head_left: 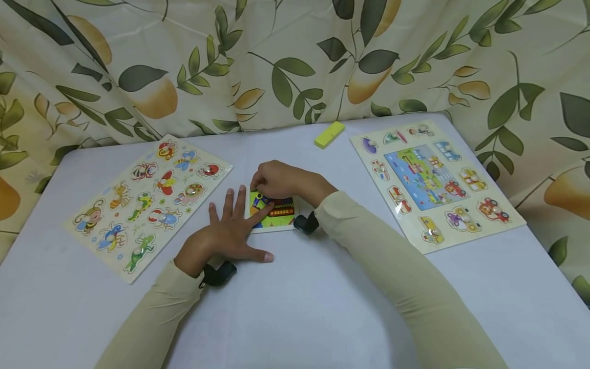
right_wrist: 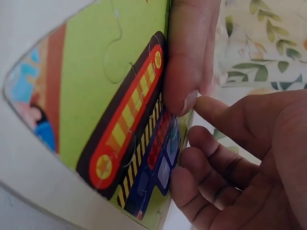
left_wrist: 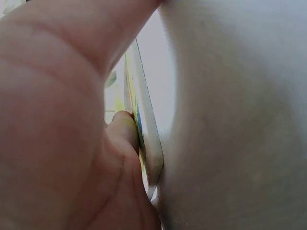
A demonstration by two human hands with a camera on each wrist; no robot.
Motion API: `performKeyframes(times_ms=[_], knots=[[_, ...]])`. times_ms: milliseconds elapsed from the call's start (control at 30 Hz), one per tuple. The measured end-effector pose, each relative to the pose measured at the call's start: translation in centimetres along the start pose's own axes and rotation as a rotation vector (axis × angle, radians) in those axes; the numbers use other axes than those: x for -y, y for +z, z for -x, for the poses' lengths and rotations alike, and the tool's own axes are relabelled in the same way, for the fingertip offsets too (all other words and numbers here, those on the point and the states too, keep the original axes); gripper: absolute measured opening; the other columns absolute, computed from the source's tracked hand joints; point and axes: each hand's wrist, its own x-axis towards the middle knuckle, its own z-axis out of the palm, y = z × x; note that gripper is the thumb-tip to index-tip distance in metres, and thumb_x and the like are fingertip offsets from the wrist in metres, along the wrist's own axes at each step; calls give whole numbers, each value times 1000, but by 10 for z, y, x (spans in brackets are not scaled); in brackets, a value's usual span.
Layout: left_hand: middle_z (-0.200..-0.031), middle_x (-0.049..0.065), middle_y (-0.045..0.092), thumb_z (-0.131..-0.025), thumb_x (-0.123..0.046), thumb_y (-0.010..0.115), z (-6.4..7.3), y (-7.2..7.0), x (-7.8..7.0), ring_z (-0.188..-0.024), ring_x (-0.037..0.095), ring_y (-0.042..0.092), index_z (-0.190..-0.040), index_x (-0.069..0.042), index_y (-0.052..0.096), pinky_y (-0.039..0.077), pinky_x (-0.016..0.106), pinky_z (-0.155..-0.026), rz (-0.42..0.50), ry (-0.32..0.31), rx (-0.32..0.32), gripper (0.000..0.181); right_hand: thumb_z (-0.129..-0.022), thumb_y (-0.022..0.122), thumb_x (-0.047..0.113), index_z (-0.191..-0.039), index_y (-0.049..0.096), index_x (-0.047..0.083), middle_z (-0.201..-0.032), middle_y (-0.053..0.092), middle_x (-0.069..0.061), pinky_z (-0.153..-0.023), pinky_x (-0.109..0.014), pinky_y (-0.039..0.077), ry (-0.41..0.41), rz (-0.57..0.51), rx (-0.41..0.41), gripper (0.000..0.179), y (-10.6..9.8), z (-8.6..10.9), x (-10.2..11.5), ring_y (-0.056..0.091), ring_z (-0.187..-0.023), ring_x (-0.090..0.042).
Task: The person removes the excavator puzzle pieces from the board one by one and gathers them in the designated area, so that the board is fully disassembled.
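A small jigsaw puzzle [head_left: 286, 221] in a pale frame lies flat at the middle of the table. Its picture shows a tracked digger on green, with seams between the pieces in the right wrist view. My left hand [head_left: 226, 236] has its fingers spread, with the index finger reaching over the puzzle and touching its face. Above the puzzle's far edge, my right hand [head_left: 281, 179] has its fingers curled, their tips at the upper left part. Whether they pinch a piece is hidden. The left wrist view shows the puzzle's edge [left_wrist: 148, 124] beside the left hand.
A peg board [head_left: 152, 205] with insect pictures lies at the left. Another peg board [head_left: 433, 189] with vehicles lies at the right. Near the table's back edge is a yellow-green block [head_left: 329, 135]. A leaf-patterned curtain [head_left: 295, 61] hangs behind the white table [head_left: 276, 318].
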Motion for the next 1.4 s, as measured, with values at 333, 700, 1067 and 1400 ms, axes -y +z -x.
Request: performKeyframes(times_ms=[333, 700, 1067, 1400], knots=[[-153, 18, -33, -67, -81, 63, -1, 1, 2, -136, 44, -31, -156, -38, 8, -12, 76, -96, 5, 11, -7, 113, -100, 50, 13, -119, 71, 8, -116, 64, -5, -93, -28, 43, -14, 99, 18, 28, -1, -3, 6, 55, -99, -14], [-152, 18, -34, -68, -82, 61, 0, 1, 3, -136, 44, -31, -156, -39, 6, -12, 75, -97, -3, 8, 9, 112, -99, 47, 7, -115, 71, 13, -122, 63, -3, -101, -33, 38, 15, 171, 27, 29, -1, -7, 11, 52, -105, -16], [-152, 18, -35, -68, -81, 62, -1, -1, 1, -135, 44, -33, -156, -39, 6, -12, 75, -97, 7, 14, 8, 113, -102, 45, 7, -118, 72, 18, -112, 59, -2, -95, -30, 41, -51, 216, -2, 33, -3, -2, 0, 51, -103, -16], [-152, 17, -35, -68, -80, 63, 0, -2, 2, -135, 43, -34, -156, -39, 7, -13, 75, -96, 15, 4, 20, 112, -101, 49, 5, -128, 61, 22, -126, 58, -3, -100, -36, 40, -10, 212, 58, 34, 3, -2, 4, 50, -108, -17]])
